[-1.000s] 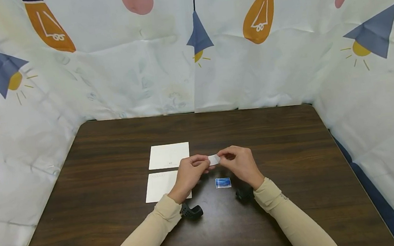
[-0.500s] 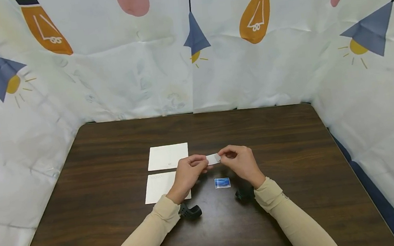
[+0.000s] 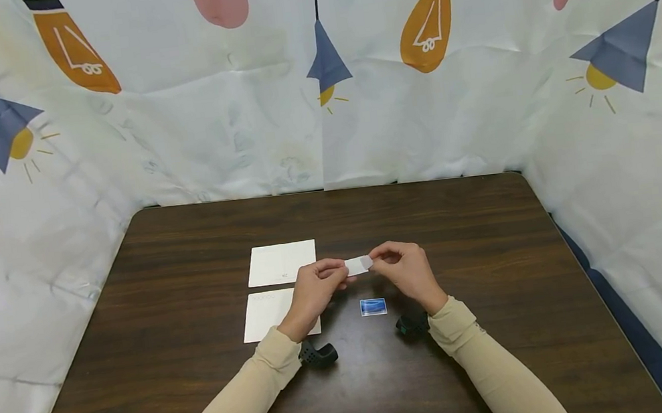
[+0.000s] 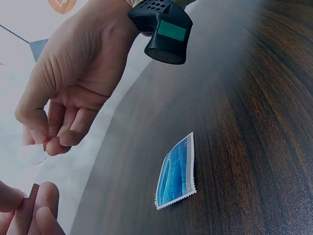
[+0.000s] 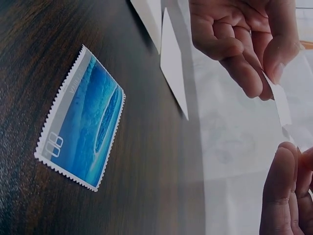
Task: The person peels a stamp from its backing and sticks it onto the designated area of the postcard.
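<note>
My left hand (image 3: 318,292) pinches one end of a small stamp (image 3: 355,266), its white back turned up, just above the table. A bit of toothed edge shows between the left fingers in the left wrist view. At the other end, my right hand (image 3: 407,272) pinches a thin greyish flap (image 3: 367,262) between thumb and fingertips. The right wrist view shows the white strip (image 5: 280,103) stretching from the left fingertips toward the right ones. A second stamp (image 3: 373,307), blue with a white toothed border, lies picture side up on the table below the hands.
Two white cards (image 3: 281,263) (image 3: 266,314) lie one beyond the other at the left, the nearer partly under my left forearm. The brown table (image 3: 459,220) is bounded by white printed curtains (image 3: 191,140). Dark wrist cameras (image 3: 319,355) hang below both wrists.
My right fingertips have drawn slightly rightward, away from the left hand, and more of the white stamp back and greyish flap shows between them. The blue stamp and cards have stayed put.
</note>
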Demonstrator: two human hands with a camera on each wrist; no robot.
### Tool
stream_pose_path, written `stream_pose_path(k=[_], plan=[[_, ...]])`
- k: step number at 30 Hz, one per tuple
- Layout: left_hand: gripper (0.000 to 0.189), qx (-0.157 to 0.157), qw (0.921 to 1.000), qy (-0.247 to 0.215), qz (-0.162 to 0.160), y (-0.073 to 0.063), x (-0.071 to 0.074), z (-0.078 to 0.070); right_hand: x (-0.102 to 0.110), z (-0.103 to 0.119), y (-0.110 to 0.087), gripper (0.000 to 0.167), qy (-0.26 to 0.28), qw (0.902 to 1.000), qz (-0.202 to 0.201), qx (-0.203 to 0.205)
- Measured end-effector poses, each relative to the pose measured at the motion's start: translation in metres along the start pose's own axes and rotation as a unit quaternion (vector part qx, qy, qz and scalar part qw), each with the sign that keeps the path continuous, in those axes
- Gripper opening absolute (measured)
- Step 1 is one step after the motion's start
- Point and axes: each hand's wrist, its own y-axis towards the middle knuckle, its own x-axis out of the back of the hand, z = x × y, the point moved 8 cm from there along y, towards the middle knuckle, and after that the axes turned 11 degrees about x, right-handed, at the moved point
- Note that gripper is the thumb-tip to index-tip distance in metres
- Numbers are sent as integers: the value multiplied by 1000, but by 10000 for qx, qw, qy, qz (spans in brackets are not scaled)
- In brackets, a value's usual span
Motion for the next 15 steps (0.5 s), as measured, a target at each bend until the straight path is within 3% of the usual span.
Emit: stream_pose_path(k=[15], plan=[[19,32,10000,89,-4,0,-2,2,4,-12,-2,10,491,9980,-21,-387]])
